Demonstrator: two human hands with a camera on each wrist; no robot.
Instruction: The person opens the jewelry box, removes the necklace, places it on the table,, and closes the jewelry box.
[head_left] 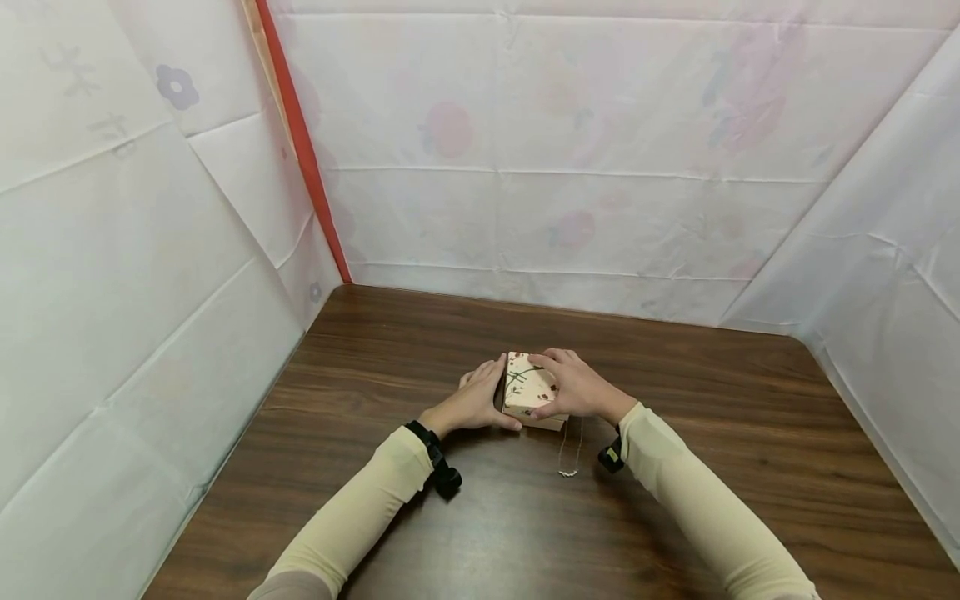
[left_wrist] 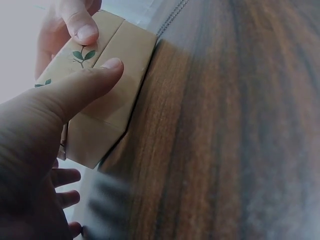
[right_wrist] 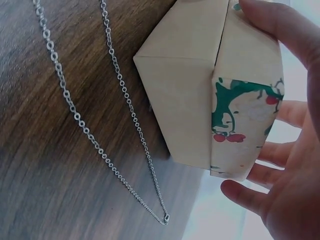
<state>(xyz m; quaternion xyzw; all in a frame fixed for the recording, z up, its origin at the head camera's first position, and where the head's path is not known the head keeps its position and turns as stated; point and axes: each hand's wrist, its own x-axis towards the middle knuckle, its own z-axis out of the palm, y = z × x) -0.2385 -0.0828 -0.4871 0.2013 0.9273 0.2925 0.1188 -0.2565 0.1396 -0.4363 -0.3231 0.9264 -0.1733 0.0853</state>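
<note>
A small cream cardboard box with a printed lid [head_left: 522,388] of red flowers and green stems sits on the table. Its plain base [right_wrist: 182,110] shows below the lid. My left hand [head_left: 476,402] holds the box at its left side, thumb across the front of the base in the left wrist view. From the right, my right hand [head_left: 581,387] grips the lid, thumb on the front face and fingers toward the back. A silver chain necklace [right_wrist: 131,107] lies on the table beside the box, its beaded part [head_left: 567,473] nearest me.
The dark wood-grain table [head_left: 420,333] stands against pale printed sheets [head_left: 600,125] on the back and both sides. A red strip [head_left: 300,150] runs down the back left corner. Each wrist wears a black camera band [head_left: 435,458].
</note>
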